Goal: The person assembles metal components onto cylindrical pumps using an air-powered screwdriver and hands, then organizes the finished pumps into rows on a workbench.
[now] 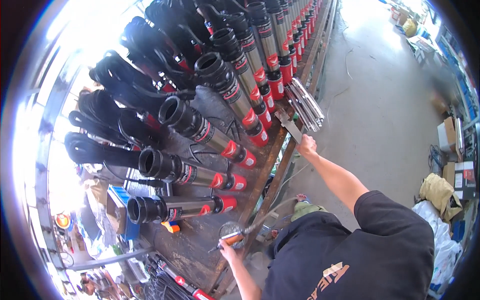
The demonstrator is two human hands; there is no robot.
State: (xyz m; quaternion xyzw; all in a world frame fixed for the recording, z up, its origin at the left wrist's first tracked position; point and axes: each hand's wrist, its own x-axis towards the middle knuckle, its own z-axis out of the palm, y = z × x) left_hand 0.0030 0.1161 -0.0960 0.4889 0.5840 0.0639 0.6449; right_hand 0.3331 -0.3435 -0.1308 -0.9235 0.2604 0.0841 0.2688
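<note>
My left hand [229, 250] is closed around an orange-and-silver hand tool [233, 238] with a dark pointed tip, at the bench's near edge. A grey hose leads from behind the tool toward the right. Stretched forward, my right hand [306, 145] grips the near end of a flat silvery metal strip [291, 127]. A stack of similar metal strips [306, 106] lies just beyond that hand, on the bench's edge. Rows of steel pumps [210, 132] with black upper ends and red bases stand left of my hands; the nearest pump [182, 208] is closest to my left hand.
Coiled black cables [120, 75] hang behind the pumps. On the dark bench [192, 235] lies a small orange-and-blue item [171, 226]. More pumps and cables sit at the lower left. Along the right wall are boxes [464, 177] and a white plastic bag [440, 245], across a grey floor [370, 110].
</note>
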